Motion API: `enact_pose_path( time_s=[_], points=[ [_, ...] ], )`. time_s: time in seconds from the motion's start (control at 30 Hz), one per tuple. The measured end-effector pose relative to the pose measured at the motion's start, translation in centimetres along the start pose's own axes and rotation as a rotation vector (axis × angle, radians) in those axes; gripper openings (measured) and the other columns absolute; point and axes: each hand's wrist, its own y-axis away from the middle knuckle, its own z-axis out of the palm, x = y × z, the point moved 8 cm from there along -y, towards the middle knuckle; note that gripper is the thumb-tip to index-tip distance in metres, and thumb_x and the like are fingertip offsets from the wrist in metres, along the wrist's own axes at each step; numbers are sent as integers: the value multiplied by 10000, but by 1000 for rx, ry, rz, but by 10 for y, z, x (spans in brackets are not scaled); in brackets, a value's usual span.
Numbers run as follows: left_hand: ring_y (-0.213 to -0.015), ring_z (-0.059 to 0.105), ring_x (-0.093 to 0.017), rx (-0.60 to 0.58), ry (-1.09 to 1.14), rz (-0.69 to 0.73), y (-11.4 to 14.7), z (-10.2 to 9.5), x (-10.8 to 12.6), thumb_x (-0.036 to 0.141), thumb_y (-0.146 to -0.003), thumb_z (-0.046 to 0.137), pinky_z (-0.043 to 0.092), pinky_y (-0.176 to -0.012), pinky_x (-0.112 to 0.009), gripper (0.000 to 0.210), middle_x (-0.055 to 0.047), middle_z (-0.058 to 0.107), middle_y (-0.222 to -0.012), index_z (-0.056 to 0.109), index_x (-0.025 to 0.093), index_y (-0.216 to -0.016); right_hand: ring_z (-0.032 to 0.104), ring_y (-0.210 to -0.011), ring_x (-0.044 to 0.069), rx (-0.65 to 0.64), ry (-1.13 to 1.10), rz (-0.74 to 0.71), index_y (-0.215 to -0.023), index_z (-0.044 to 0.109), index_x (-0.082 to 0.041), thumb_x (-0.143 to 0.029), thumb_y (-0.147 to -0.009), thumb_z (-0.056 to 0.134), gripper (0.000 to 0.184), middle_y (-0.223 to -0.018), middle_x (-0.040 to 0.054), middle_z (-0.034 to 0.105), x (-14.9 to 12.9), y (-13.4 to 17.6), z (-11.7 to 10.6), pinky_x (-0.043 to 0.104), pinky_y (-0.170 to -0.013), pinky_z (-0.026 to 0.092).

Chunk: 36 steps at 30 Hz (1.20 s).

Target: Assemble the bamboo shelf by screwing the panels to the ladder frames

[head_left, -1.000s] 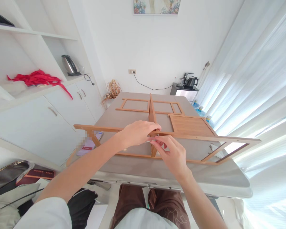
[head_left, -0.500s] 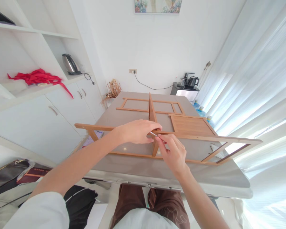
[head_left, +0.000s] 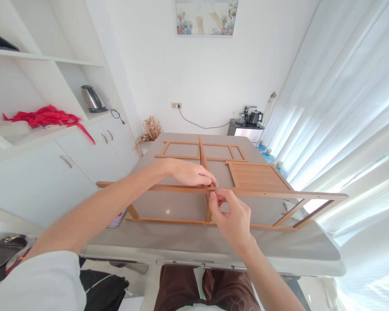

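A wooden frame (head_left: pixel 278 194) stands on its long edge along the near side of the table. An upright wooden board (head_left: pixel 202 151) meets its top rail at the middle and runs away from me. At that joint, my left hand (head_left: pixel 189 172) is closed, its fingers curled down on the wood. Just right of it, my right hand (head_left: pixel 231 216) pinches a thin silver metal rod (head_left: pixel 216 185) between thumb and fingers. The rod points up beside the top rail; its lower end is hidden by my fingers, so I cannot tell its exact kind.
The grey table (head_left: pixel 168 242) also carries a flat wooden panel (head_left: pixel 259 176) and another slatted frame (head_left: pixel 178 143) farther back. A phone-like object (head_left: pixel 117 219) lies at the left edge. White cabinets (head_left: pixel 74 172) flank the left, curtains (head_left: pixel 343 108) the right.
The rod has gone from lying nearly level between my hands to standing more upright in my right fingers. My left fingers have come down onto the joint. The view has tilted up slightly.
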Motion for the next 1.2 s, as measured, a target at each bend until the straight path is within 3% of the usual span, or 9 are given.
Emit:
enact_pose_path(
  time_s=[0.07, 0.23, 0.4, 0.6, 0.83, 1.0, 1.1, 1.2],
  points=[
    [-1004, 654, -170, 46, 5, 26, -2, 0, 0, 408, -1007, 457, 463, -846, -241, 330, 10, 734, -1162, 710, 302, -1191, 679, -612, 98, -29, -21, 45, -872, 617, -236, -265, -989, 583, 126, -708, -36, 721, 3, 0, 1, 205, -642, 504],
    [-657, 628, -119, 92, 171, 18, -6, 15, -3, 453, -1057, 372, 484, -696, -246, 318, 13, 682, -885, 617, 258, -1114, 732, -654, 112, -78, -107, 163, -844, 619, -237, -315, -964, 630, 143, -797, -21, 775, 13, 2, 4, 197, -649, 544],
    [-514, 539, -109, 154, 260, -9, -2, 22, -6, 466, -1065, 367, 465, -593, -242, 289, 55, 584, -664, 572, 264, -1075, 754, -701, 139, -108, -179, 225, -834, 636, -236, -340, -948, 658, 155, -811, -8, 778, 16, 1, 5, 208, -650, 569],
    [-499, 536, -104, 189, 241, -12, 5, 26, -3, 481, -1054, 383, 465, -577, -243, 297, 52, 575, -654, 579, 259, -1028, 757, -696, 122, -119, -195, 236, -843, 648, -240, -329, -953, 667, 142, -746, -38, 764, 13, 4, 1, 179, -634, 551],
    [-624, 623, -105, 193, 289, -28, 4, 29, -3, 485, -1024, 425, 521, -602, -228, 280, 11, 672, -926, 579, 254, -1065, 765, -730, 113, -165, -223, 232, -884, 667, -246, -346, -977, 647, 138, -837, -34, 791, 13, 7, 0, 173, -681, 557],
    [-603, 607, -116, 211, 264, -25, 3, 29, -4, 478, -1036, 385, 506, -616, -248, 300, 17, 644, -859, 586, 258, -1070, 728, -662, 97, -202, -155, 215, -852, 651, -248, -366, -1001, 604, 196, -777, -45, 769, 10, 1, -3, 168, -595, 521],
    [-624, 592, -128, 228, 266, -16, 2, 27, -4, 474, -1038, 370, 503, -620, -251, 314, 16, 607, -822, 599, 260, -1065, 689, -608, 88, -188, -135, 227, -1058, 635, -261, -356, -974, 647, 128, -754, -65, 742, 9, -2, -7, 175, -595, 526],
    [-651, 591, -129, 232, 257, -14, 2, 27, -5, 491, -1032, 376, 508, -629, -250, 323, 11, 603, -869, 599, 261, -1073, 679, -616, 82, -185, -154, 227, -1362, 518, -297, -325, -961, 670, 430, -802, -80, 735, 7, -4, -9, 180, -622, 546]
  ],
)
